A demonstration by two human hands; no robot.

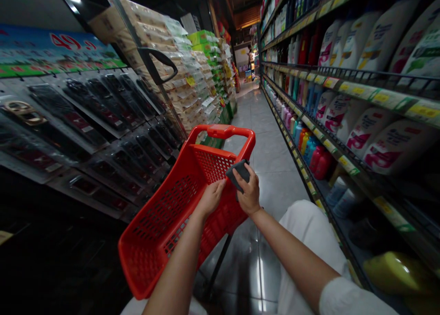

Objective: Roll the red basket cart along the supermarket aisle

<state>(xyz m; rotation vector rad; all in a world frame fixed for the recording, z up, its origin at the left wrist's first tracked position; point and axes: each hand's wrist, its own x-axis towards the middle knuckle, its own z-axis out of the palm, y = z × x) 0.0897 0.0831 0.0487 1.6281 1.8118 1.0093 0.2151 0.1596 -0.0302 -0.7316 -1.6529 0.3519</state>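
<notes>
A red plastic shopping cart [158, 219] with perforated sides stands tilted across the view in front of me. Its red handle [220, 132] is at the far end. My left hand [212, 197] reaches over the basket, its fingers closed on the near side rim. Pressed in my right hand [251, 191] is a dark grey cloth [237, 174], folded or bunched up. The cloth touches the cart's rim close to where the handle joins the basket. My right fingertips are partly hidden behind the cloth.
Shelves [374, 93] of shampoo bottles [385, 40] line the right. Packaged belts [79, 106] hang at left under a price banner [62, 49]. Stacked cartons [172, 67] stand beyond. A tiled aisle [254, 109] runs ahead, with a person [250, 56] far off.
</notes>
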